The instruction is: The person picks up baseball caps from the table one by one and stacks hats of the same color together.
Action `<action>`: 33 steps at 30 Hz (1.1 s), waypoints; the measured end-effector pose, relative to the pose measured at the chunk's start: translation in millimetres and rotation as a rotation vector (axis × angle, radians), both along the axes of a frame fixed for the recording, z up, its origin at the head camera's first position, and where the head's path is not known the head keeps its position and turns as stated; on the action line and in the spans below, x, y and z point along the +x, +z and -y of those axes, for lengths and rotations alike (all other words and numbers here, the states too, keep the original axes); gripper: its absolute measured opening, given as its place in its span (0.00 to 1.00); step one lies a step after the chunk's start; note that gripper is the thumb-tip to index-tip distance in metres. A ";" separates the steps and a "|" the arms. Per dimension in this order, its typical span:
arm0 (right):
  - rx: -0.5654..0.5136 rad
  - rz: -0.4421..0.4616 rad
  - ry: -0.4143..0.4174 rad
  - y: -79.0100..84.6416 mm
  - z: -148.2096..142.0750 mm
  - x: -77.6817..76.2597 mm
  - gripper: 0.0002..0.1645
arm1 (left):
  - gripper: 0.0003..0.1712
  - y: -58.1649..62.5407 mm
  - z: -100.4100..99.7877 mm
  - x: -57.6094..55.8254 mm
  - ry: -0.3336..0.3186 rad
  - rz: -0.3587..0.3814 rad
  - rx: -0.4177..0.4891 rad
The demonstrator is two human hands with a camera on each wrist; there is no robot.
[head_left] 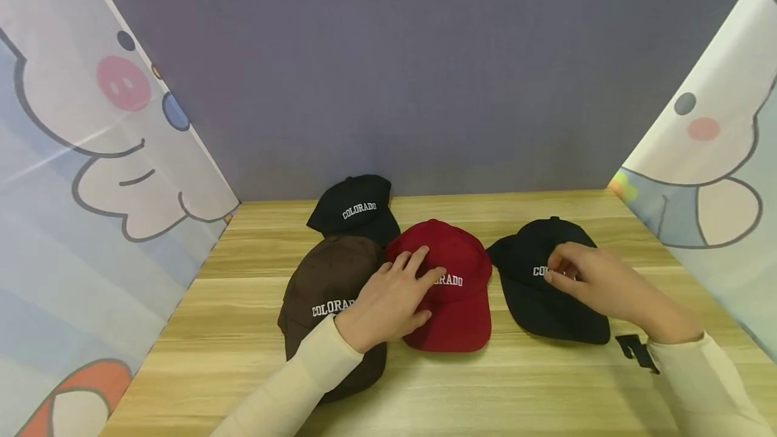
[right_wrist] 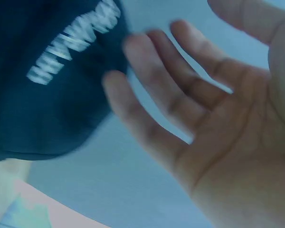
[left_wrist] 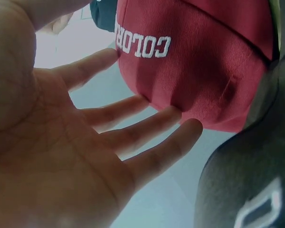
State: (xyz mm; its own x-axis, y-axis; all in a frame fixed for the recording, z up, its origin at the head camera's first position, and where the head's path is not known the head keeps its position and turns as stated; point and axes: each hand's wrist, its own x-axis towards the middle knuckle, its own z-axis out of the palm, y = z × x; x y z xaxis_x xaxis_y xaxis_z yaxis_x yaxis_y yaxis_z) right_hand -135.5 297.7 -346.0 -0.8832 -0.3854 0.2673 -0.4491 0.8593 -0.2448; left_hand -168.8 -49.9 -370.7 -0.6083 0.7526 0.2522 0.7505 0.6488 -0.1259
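A red baseball cap (head_left: pixel 464 319) with white COLORADO lettering sits in the middle of the table. My left hand (head_left: pixel 397 295) spreads its fingers over it, and in the left wrist view the straight fingertips (left_wrist: pixel 190 127) are at the cap's crown. Partly covered by that wrist, a brown cap (head_left: pixel 330 275) lies to the left. My right hand (head_left: pixel 597 285) is over a black cap (head_left: pixel 525 302) on the right, its fingers loosely bent and holding nothing. In the right wrist view these fingers (right_wrist: pixel 156 80) are close to the black cap's crown; contact cannot be made out.
Another black cap (head_left: pixel 349 204) lies at the back left, behind the brown one. A small black piece (head_left: pixel 637 351) is on the wooden table (head_left: pixel 516 390) beside the right forearm. A grey panel (head_left: pixel 394 73) stands at the back, with cartoon-printed side walls (head_left: pixel 54 174).
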 end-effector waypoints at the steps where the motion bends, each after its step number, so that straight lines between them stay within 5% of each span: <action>1: 0.009 -0.033 -0.002 -6.2 0.0 3.0 0.10 | 0.39 1.0 1.0 0.2 0.006 0.004 -0.006; 9: 0.032 -0.148 -0.077 -40.4 -11.8 31.6 0.14 | 0.38 19.6 5.6 2.1 0.060 0.044 -0.029; 20: 0.043 -0.196 -0.017 -69.1 -12.3 23.5 0.18 | 0.31 54.8 58.7 -15.0 0.157 0.085 0.145; 26: 0.046 -0.208 -0.037 -71.2 -11.9 22.9 0.19 | 0.30 72.2 92.2 -39.3 0.185 0.230 0.219; 33: 0.041 -0.209 -0.054 -71.2 -11.6 21.3 0.24 | 0.24 76.6 120.3 -86.4 0.272 0.334 0.256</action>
State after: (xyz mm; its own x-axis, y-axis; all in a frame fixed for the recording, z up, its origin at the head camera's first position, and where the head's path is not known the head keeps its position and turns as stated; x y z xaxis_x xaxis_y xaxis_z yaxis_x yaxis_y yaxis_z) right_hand -114.2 309.3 -417.2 -0.8297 -0.3534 0.4320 -0.4396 0.8907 -0.1156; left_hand -255.3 -170.2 -294.2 -0.8530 0.4950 0.1656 0.5219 0.8054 0.2810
